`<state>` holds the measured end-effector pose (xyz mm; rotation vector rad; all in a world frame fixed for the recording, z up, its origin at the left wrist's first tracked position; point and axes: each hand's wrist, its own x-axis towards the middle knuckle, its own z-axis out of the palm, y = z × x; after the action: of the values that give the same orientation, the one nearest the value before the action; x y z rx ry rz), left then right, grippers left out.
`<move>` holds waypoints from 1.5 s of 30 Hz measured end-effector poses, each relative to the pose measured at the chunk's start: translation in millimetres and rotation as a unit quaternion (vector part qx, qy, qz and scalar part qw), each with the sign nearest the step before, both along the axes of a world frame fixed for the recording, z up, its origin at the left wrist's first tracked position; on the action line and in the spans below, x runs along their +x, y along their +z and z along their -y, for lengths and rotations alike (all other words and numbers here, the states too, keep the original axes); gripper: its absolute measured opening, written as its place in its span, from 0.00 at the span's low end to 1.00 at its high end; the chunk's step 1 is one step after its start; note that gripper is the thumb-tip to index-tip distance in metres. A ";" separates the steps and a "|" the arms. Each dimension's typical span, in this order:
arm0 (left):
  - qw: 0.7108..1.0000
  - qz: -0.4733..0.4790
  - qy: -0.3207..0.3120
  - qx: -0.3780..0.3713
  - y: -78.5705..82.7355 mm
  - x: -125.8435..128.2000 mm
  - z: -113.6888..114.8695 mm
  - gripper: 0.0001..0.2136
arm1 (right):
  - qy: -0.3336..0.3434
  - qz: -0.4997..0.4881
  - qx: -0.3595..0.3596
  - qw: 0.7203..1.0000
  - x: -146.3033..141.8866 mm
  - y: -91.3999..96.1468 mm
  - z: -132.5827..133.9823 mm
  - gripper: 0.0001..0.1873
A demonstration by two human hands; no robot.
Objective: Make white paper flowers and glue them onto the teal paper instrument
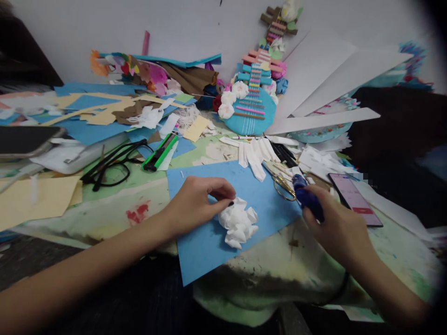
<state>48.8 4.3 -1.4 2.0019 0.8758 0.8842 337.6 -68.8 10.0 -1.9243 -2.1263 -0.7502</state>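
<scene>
A white paper flower (238, 224) lies on a blue sheet (206, 242) in front of me. My left hand (197, 201) rests on the sheet with its fingers curled, pinching the flower's upper left edge. My right hand (337, 228) is closed round a dark blue tool (306, 196), probably a glue gun, whose tip points up and away at the sheet's right edge. A dark cord runs under my right wrist.
Gold-handled scissors (283, 186) and a lit phone (354, 199) lie beside my right hand. A green utility knife (160, 152), black glasses (110, 166), white paper strips (254, 156) and paper scraps cover the table. A blue paper guitar (252, 104) leans at the back.
</scene>
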 end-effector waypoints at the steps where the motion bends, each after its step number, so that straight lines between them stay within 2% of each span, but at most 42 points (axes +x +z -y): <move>1: 1.000 0.000 -0.002 -0.001 -0.8 -1.4 0.6 0.06 | -0.008 0.019 -0.021 1.000 0.6 -5.4 -2.4 0.20; 6: 0.998 -0.024 0.025 0.049 -3.2 -11.0 3.4 0.06 | -0.068 0.089 -0.110 0.988 -6.0 -14.0 -10.4 0.19; 10: 0.995 -0.043 0.025 0.083 -1.4 -13.0 5.5 0.05 | -0.102 0.104 -0.169 0.975 -15.8 -2.9 -10.2 0.20; 13: 0.993 -0.071 0.040 0.084 -0.1 -11.2 6.4 0.04 | -0.115 0.099 -0.168 0.974 -24.7 10.0 -1.9 0.19; 15: 0.992 -0.089 0.043 0.079 0.2 -9.9 6.6 0.04 | -0.084 0.094 -0.126 0.984 -32.0 17.0 6.3 0.18; 17: 0.991 -0.100 0.041 0.079 0.1 -8.8 6.7 0.03 | -0.007 0.066 -0.070 0.995 -40.7 20.3 13.0 0.16; 19: 0.989 -0.107 0.037 0.093 -0.4 -7.7 6.6 0.03 | 0.089 0.021 -0.046 0.995 -49.7 19.1 15.1 0.14; 21: 0.986 -0.114 0.033 0.118 -1.4 -6.5 6.4 0.04 | 0.168 -0.031 -0.082 0.982 -57.3 14.2 11.8 0.12; 24: 0.982 -0.111 0.027 0.154 -4.2 -5.4 6.3 0.04 | 0.234 -0.117 -0.167 0.951 -63.4 3.4 1.0 0.18; 27: 0.982 -0.084 0.010 0.172 -7.3 -5.4 7.0 0.06 | 0.252 -0.178 -0.189 0.932 -65.4 -5.5 -7.0 0.22; 31: 0.977 -0.052 -0.011 0.207 -8.1 -5.9 9.5 0.07 | 0.260 -0.210 -0.183 0.924 -67.0 -11.4 -7.4 0.17; 36: 0.967 -0.045 -0.040 0.248 -6.1 -6.6 14.5 0.08 | 0.263 -0.221 -0.177 0.922 -67.2 -16.1 -4.8 0.13; 45: 0.951 -0.069 -0.051 0.298 -9.0 -8.6 18.4 0.08 | 0.262 -0.217 -0.177 0.924 -68.1 -17.0 -3.5 0.10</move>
<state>40.2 -14.1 -10.3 2.6299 0.6098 1.0447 269.5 -65.4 -7.0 -1.3515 -2.4038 0.1594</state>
